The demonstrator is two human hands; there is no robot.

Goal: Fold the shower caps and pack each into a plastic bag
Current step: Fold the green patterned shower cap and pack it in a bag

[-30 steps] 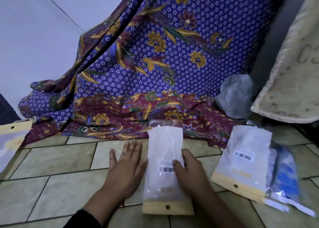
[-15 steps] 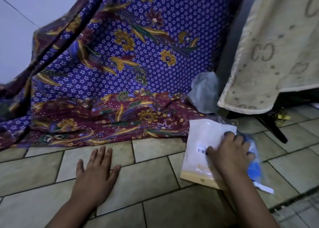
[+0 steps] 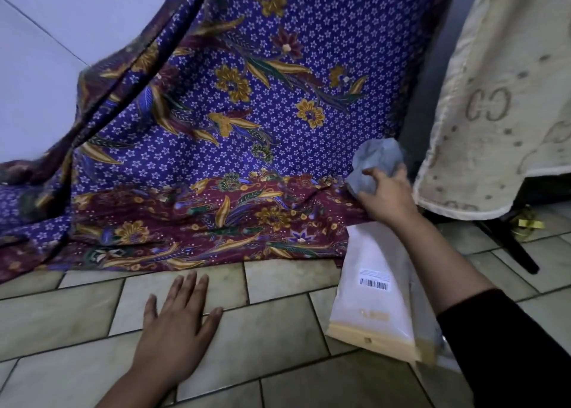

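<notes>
Seemingly partway through: a flat white plastic bag [image 3: 370, 296] with a barcode label and a cream card strip lies packed on the tiled floor [image 3: 278, 339], and another seems to lie under it, too blurred to be sure. Farther back, the right hand [image 3: 387, 196] curls its fingers round a crumpled grey shower cap [image 3: 375, 160], thin and crinkly, against the flowered cloth [image 3: 247, 129] beside a hanging beige towel [image 3: 494, 99]. That cap likely has yet to be folded and bagged. Meanwhile the left hand [image 3: 176, 324] lies flat on the smooth tiles, fingers spread, holding nothing
</notes>
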